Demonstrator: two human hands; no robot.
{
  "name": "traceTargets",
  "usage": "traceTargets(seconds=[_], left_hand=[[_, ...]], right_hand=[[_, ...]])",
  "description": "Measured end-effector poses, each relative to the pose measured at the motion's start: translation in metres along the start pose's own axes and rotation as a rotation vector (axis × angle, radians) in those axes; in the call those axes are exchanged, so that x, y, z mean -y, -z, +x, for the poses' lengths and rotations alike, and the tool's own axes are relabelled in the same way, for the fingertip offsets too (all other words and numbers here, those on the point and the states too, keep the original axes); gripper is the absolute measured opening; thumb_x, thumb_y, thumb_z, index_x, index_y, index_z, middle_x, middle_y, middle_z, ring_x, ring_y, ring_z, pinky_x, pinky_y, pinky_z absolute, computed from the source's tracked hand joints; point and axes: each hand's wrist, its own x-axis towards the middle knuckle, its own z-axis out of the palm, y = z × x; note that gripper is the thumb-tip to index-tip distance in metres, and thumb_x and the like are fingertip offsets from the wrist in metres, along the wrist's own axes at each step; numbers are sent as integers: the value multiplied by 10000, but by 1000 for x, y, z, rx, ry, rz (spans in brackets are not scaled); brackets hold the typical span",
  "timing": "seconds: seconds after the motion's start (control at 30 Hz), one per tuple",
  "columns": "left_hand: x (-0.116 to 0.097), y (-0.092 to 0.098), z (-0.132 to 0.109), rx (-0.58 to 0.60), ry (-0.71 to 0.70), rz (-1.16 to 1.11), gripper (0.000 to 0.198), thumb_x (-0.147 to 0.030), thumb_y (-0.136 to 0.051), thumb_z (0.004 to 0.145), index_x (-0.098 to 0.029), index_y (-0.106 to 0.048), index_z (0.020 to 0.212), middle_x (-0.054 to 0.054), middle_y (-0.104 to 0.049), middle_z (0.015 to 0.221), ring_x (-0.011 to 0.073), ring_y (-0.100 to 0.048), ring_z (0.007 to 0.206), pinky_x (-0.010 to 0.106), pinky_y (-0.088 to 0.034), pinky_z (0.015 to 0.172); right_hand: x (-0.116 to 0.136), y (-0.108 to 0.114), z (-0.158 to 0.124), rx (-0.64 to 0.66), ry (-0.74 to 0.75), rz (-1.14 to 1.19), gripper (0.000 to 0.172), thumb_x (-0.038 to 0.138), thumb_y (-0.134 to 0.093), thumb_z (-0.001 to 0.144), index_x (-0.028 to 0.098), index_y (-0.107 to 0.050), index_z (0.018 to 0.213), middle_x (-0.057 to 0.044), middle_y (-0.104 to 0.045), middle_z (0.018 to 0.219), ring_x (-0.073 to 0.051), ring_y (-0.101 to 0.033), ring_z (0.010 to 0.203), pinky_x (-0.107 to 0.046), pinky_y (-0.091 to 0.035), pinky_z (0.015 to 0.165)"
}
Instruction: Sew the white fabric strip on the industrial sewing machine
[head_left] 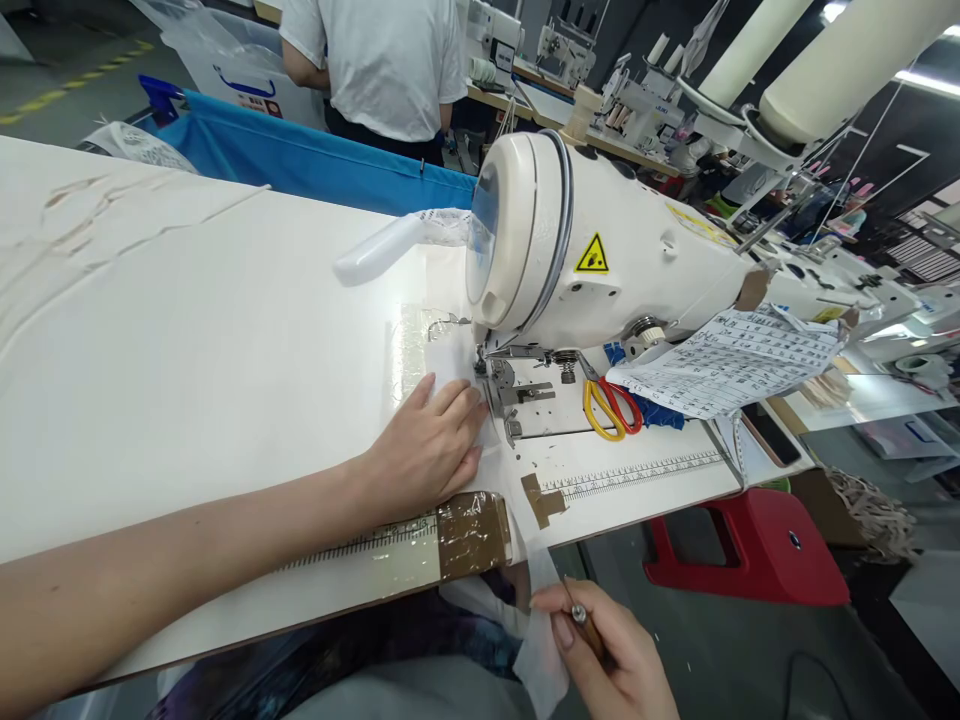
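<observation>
One fabric strip (541, 655) under left fingers (452, 402)

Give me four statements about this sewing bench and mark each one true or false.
1. The left hand lies flat on white fabric beside the sewing machine. True.
2. The right hand is empty. False: it grips a thin tool below the table edge.
3. The scissors have blue handles. False: one is yellow, the other red.
4. A red stool stands on the floor. True.
</observation>
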Motion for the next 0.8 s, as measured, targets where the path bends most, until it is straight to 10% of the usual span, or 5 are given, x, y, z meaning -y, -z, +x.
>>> traceTargets(seconds=[0.33,0.8], left_hand=[[0,1,1,-36,-18,26,410,-268,-366,1001,-47,-625,1228,185,-589,1230,327,-510,1186,537,-426,1021],[1,0,6,-77,-39,97,350,-210,-426,974,-21,-648,1169,163,-602,1058,314,-520,1025,491,-461,959]], right_hand=[[2,-8,24,129,114,92,296,441,-506,1046,222,-705,1059,28,-428,650,-123,-357,540,-231,-272,513],[9,-19,38,139,48,159,327,423,-458,1074,230,-625,1280,-9,-590,812,-137,-628,608,-222,-524,586]])
